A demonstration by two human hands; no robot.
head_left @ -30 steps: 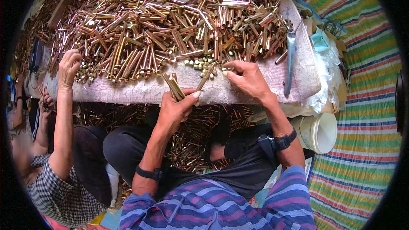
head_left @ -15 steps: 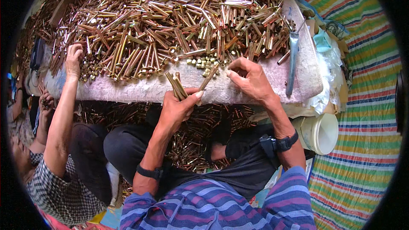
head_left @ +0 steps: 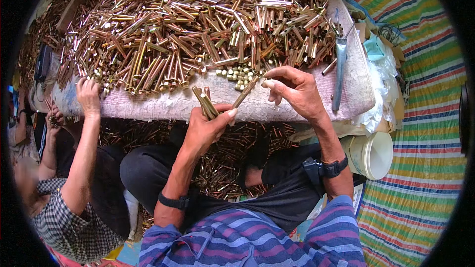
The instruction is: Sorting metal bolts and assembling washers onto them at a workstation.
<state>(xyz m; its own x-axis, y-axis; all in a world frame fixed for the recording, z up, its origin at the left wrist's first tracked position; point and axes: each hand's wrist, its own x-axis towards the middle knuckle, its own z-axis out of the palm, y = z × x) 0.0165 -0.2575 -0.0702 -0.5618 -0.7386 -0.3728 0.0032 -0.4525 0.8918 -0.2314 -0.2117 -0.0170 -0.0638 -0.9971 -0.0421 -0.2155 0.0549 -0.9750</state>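
My left hand (head_left: 204, 129) is closed around a small bundle of brass-coloured metal tubes (head_left: 206, 104). Between its thumb and forefinger it holds one more tube (head_left: 244, 95), tilted up and to the right. At that tube's upper end is my right hand (head_left: 298, 93), thumb and forefinger pinched together; anything between the fingertips is too small to make out. Just beyond the tilted tube, small brass nuts (head_left: 236, 74) lie in a cluster on the pale padded work surface (head_left: 163, 106).
A broad heap of metal tubes (head_left: 168, 24) covers the far side of the surface. A blue-handled tool (head_left: 339, 74) lies at its right edge. A white bucket (head_left: 378, 155) lies tipped beside my right arm. A co-worker's hand (head_left: 89, 98) works at the left.
The tilted tube has shifted slightly right, its tip closer to my right fingertips. My right hand has turned a little. The co-worker's hand has come nearer from the heap.
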